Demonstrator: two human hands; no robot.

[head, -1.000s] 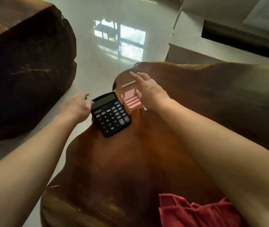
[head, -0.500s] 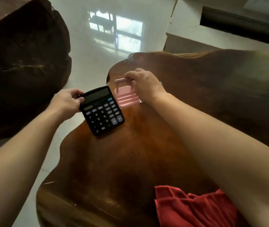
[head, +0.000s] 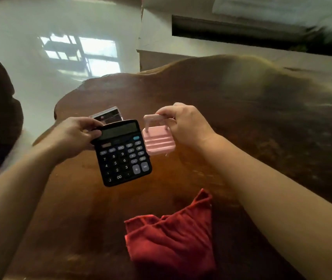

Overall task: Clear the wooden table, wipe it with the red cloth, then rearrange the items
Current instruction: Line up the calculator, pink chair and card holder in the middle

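The left hand (head: 74, 134) pinches the top corner of a black calculator (head: 123, 153) with grey keys, lifted above the wooden table (head: 242, 118). Just beside it, the right hand (head: 185, 124) pinches the handle of a ribbed pink suitcase-shaped item (head: 158, 142). A crumpled red cloth (head: 171, 241) lies below both hands.

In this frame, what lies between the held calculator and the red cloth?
Nothing: in the head view only bare wooden table shows between the calculator, held up by the left hand, and the red cloth.
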